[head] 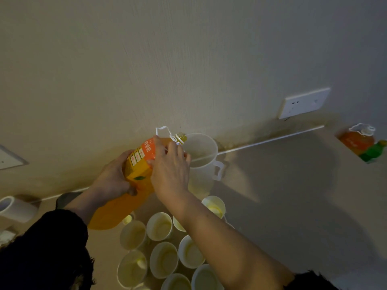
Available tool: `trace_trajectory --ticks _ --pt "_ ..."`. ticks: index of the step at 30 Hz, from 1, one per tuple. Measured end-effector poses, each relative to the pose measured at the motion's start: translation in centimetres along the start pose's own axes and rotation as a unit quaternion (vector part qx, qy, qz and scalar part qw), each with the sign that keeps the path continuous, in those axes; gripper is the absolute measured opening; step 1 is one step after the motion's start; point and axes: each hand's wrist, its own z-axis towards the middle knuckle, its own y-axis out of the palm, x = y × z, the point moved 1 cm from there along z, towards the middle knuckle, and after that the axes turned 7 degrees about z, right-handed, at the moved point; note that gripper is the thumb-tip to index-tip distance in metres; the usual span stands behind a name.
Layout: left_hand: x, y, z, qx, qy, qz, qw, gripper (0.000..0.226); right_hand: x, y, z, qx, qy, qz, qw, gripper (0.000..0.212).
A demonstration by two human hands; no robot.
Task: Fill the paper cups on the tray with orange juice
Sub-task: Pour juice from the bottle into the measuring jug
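Observation:
A large orange juice bottle is tilted, its open neck pointing at the rim of a clear plastic pitcher. My left hand grips the bottle's body from the left. My right hand holds the bottle near its shoulder, fingers curled by the white carry handle. Below the bottle stand several white paper cups, close together, with pale yellow insides. The tray under them is hidden.
A second orange bottle and a green bottle stand at the far right. A wall socket is above the counter. A roll of tape lies at the left. The wall is directly behind the pitcher.

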Motion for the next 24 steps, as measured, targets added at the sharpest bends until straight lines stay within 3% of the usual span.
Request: trace_trajectory --ticks 24 --pt "0.86 -0.32 0.42 0.002 0.002 0.065 0.998 0.116 0.55 -0.33 -0.09 0.026 0.015 0.009 1.000 0.056"
